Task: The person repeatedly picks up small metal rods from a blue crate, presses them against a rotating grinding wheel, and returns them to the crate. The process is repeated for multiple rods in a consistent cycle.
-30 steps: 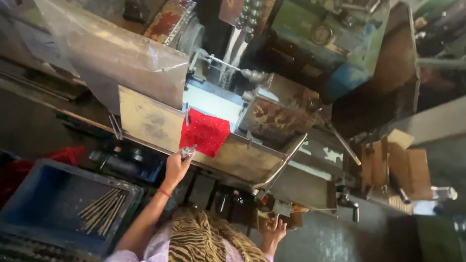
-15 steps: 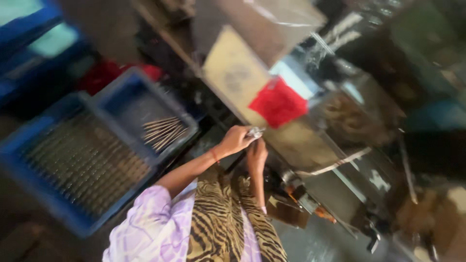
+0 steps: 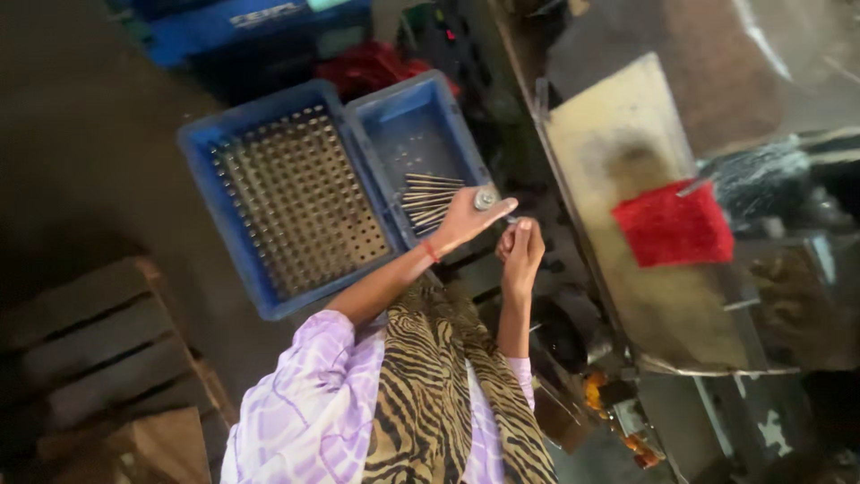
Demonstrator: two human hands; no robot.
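Metal disc (image 3: 485, 198) pinched at the left hand (image 3: 466, 218) fingertips, above the blue tray (image 3: 408, 134) of rods (image 3: 428, 199). Right hand (image 3: 520, 248) closed on a thin pin, partly hidden. Fitting step judged underway; alignment needed.
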